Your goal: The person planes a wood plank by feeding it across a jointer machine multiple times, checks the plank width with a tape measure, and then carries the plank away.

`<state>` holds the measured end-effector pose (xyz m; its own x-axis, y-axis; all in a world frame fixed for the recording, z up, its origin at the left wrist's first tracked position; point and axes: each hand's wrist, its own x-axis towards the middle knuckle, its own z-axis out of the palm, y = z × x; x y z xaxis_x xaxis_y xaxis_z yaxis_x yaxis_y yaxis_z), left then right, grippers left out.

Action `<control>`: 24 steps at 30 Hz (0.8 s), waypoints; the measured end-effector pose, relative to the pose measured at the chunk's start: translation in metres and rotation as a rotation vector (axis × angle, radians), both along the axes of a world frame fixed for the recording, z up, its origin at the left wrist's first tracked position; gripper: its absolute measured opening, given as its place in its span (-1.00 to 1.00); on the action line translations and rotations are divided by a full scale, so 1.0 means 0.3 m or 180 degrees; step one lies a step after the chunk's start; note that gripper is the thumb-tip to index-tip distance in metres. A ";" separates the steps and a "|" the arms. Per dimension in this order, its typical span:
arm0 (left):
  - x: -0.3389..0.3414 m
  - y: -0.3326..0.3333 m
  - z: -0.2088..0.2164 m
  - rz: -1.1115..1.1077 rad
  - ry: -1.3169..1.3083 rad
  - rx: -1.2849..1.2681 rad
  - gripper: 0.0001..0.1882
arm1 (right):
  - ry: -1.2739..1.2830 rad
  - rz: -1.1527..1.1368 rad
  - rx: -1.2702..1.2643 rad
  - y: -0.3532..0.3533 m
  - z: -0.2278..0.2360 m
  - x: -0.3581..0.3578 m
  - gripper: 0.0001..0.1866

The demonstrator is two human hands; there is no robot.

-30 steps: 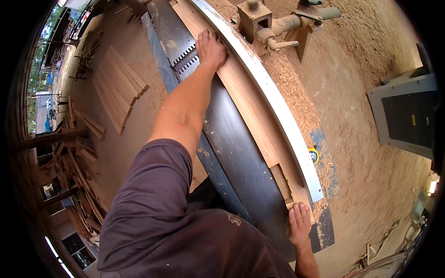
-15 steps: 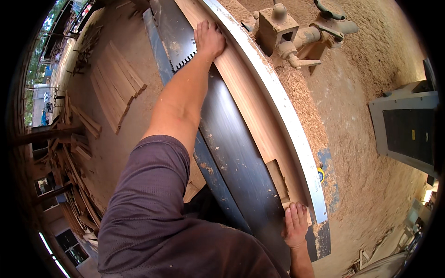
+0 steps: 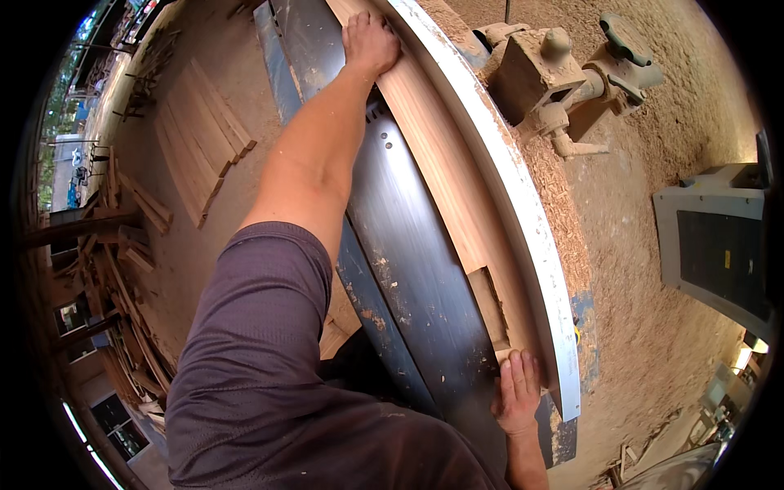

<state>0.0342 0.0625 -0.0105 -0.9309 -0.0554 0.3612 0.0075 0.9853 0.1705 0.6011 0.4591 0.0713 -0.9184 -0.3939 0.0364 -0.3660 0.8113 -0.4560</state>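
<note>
A long pale wooden board (image 3: 433,159) lies on the dark metal bed (image 3: 408,220) of a jointer, along its whitish metal fence (image 3: 523,204). A rectangular notch (image 3: 488,306) is cut into the board near its close end. At the far part, my left hand (image 3: 371,45) is closed over the board, fingers bent on its top. My right hand (image 3: 518,392) presses on the close end, fingers together and the thumb at the side. Part of the bed's toothed lip (image 3: 376,113) shows beside my left forearm; the cutter is hidden.
Behind the fence stands a dusty fence bracket (image 3: 547,73) with knobs and a lever. Wood shavings (image 3: 547,188) line the machine's right side. A grey cabinet (image 3: 714,245) stands at right. Boards (image 3: 200,139) lie on the floor at left, near stacked offcuts (image 3: 131,327).
The board and both hands have moved forward along the bed, my left hand now farther past the toothed lip. The view has shifted, with the bracket farther right and lower.
</note>
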 end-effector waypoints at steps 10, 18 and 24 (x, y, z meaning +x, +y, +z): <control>-0.191 -0.126 -0.024 0.0000 0.0249 0.0036 -0.57 | -0.0105 -0.0009 0.0039 -0.101 -0.007 -0.155 -0.53; -0.349 -0.224 -0.021 0.0040 0.0040 0.0054 -0.52 | -0.0077 -0.0014 0.0064 -0.217 -0.018 -0.325 -0.53; -0.468 -0.321 -0.034 -0.0045 0.0107 -0.0377 -0.54 | 0.0031 -0.0052 0.0024 -0.287 -0.015 -0.433 -0.53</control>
